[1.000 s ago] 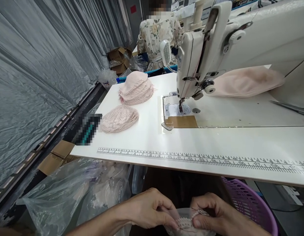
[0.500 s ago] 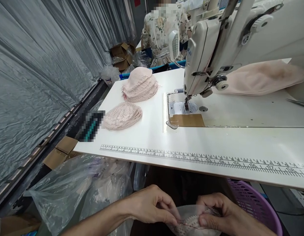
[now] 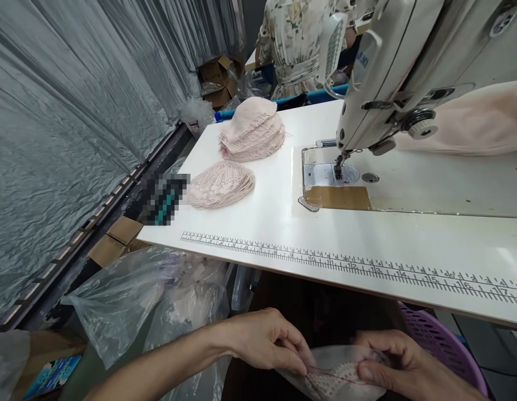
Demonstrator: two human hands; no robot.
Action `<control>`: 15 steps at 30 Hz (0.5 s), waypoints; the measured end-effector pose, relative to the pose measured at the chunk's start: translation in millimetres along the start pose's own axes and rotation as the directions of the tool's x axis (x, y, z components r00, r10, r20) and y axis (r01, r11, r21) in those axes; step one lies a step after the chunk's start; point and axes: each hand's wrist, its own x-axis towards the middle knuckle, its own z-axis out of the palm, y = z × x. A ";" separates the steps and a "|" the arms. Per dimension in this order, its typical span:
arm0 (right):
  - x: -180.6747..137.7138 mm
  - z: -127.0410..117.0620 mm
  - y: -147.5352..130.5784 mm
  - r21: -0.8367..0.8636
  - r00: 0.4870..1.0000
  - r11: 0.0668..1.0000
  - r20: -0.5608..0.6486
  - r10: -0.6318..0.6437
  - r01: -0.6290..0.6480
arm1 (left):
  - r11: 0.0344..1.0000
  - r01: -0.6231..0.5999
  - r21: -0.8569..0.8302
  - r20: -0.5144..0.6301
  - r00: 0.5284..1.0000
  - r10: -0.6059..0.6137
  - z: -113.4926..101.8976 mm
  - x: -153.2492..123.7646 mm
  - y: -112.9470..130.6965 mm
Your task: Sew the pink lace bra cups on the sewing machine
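Low in front of the table, a pale pink piece of dotted fabric (image 3: 336,379) with a dark reddish seam line is stretched between both hands. My left hand (image 3: 275,345) pinches its left end between thumb and fingers. On its right end, my right hand (image 3: 386,365) is closed, the thumb pressed on top. The fabric's lower part runs out of the picture. On the white table (image 3: 258,223) lie a flat stack of lacy pink pieces (image 3: 222,186) and a taller stack of cup-shaped pink pieces (image 3: 253,131).
A sewing machine (image 3: 379,83) stands at the right, pink fabric (image 3: 488,120) behind it. A printed ruler (image 3: 333,260) runs along the table's front edge. A purple basket (image 3: 446,345) sits below right, plastic bags (image 3: 116,295) below left. Behind the table is a person in floral clothing (image 3: 298,44).
The view has shifted, so the table and machine appear further right and slightly higher. Both hands keep their hold on the fabric, which now shows more of its dotted part and seam.
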 end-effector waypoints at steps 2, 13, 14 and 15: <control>-0.6 -0.7 2.8 0.004 1.000 1.000 0.001 -0.018 0.018 | 1.000 -0.003 -0.012 0.018 1.000 0.004 -1.3 -1.4 0.1; -0.1 6.2 -10.5 -0.048 1.000 0.999 -0.015 0.022 -0.023 | 0.999 0.004 -0.050 0.048 0.999 -0.001 3.1 4.7 -8.0; 0.2 5.8 -10.6 -0.047 1.000 0.999 -0.015 0.020 -0.021 | 0.998 0.013 -0.069 0.045 0.999 -0.010 3.3 5.0 -8.4; 0.4 5.1 -10.3 -0.047 1.000 0.999 -0.016 0.021 -0.022 | 0.996 0.019 -0.090 0.044 0.999 -0.015 3.1 5.0 -8.7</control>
